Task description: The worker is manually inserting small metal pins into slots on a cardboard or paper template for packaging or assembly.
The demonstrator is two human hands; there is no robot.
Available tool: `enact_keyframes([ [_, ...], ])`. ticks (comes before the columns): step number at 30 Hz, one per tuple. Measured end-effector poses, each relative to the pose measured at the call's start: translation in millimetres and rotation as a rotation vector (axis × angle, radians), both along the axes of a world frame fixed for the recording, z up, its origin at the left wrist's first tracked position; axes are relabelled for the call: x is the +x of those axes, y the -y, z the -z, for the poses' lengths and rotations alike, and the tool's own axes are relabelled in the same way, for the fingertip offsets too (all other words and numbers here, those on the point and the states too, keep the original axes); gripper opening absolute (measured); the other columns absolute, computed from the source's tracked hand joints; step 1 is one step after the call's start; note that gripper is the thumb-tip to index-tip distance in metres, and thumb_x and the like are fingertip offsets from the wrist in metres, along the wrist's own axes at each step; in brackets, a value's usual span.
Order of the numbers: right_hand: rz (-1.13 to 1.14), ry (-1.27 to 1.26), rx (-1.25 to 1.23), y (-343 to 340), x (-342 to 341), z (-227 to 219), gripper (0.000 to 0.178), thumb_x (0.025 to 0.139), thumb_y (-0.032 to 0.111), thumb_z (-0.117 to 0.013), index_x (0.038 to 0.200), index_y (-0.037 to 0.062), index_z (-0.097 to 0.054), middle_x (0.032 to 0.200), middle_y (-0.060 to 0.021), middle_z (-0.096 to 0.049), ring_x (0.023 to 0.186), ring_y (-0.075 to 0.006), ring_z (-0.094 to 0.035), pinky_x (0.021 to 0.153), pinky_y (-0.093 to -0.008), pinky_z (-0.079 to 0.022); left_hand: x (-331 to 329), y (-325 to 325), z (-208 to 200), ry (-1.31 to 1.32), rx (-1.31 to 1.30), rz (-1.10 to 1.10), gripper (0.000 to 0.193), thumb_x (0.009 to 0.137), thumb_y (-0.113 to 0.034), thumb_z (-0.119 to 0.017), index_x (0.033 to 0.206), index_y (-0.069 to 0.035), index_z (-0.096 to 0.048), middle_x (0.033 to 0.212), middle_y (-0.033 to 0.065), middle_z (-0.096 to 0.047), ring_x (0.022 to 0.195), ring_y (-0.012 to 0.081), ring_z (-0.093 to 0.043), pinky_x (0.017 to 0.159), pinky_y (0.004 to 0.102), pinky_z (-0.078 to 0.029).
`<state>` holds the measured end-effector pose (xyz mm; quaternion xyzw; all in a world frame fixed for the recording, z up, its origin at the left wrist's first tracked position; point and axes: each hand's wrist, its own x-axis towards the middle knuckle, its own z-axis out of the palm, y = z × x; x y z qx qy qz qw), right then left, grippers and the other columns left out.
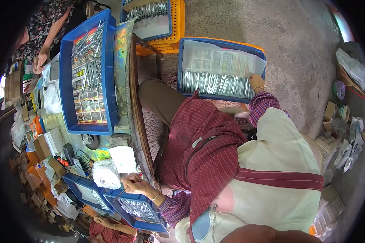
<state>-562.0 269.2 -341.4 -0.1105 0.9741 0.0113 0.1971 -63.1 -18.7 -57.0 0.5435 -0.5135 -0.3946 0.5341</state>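
Observation:
My left hand (pixel 137 185) is closed over the near end of the table, with a thin metal rod (pixel 118 196) sticking out from its fingers. Just below it is a blue tray (pixel 163 224) holding a heap of slender silver metal pieces (pixel 138 210). Out to the right, my right hand (pixel 256 82) curls at the right end of a row of silver metal pieces (pixel 215 84). These lie side by side in a blue tray (pixel 227 97), with a translucent sheet (pixel 223 60) behind them. The right fingertips are hidden, so what they hold does not show.
A large blue tray (pixel 110 81) of loose metal pieces sits on the worn table (pixel 140 121). White paper (pixel 123 158) and a plastic-wrapped roll (pixel 106 174) lie nearby. Yellow crates (pixel 177 24) stand beyond. Co-workers' hands show at far left (pixel 39 60) and bottom left (pixel 103 222).

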Motion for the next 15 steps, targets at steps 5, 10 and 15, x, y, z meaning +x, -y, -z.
enact_keyframes([
  [5,-0.035,-0.013,-0.064,4,-1,3,0.023,0.075,0.025,-0.057,0.092,0.0144,-0.070,0.091,-0.0165,-0.066,0.085,-0.0344,-0.064,0.076,-0.0444,-0.050,-4,-7,2,0.018,-0.007,-0.011,0.045,0.094,-0.019,-0.048,0.053,-0.013,-0.028,0.046,-0.0035,-0.024,0.040,0.0064,-0.021,0.040,0.0227,-0.016],
  [10,-0.210,0.024,-0.302,8,-19,3,0.027,0.079,0.024,-0.058,0.100,0.0102,-0.068,0.099,-0.0164,-0.065,0.092,-0.0328,-0.063,0.081,-0.0407,-0.048,5,-7,6,-0.045,0.030,-0.080,0.039,0.090,-0.009,-0.048,0.052,-0.008,-0.038,0.046,0.0005,-0.039,0.040,0.0075,-0.029,0.040,0.0237,-0.020],
  [15,-0.095,0.342,-0.644,56,-31,14,0.028,0.085,0.020,-0.053,0.103,0.0037,-0.067,0.096,-0.0115,-0.068,0.085,-0.0200,-0.064,0.074,-0.0315,-0.049,22,-10,1,0.150,0.105,-0.242,0.038,0.090,-0.012,-0.052,0.053,-0.008,-0.045,0.051,-0.0011,-0.045,0.046,0.0073,-0.040,0.044,0.0238,-0.032],
])
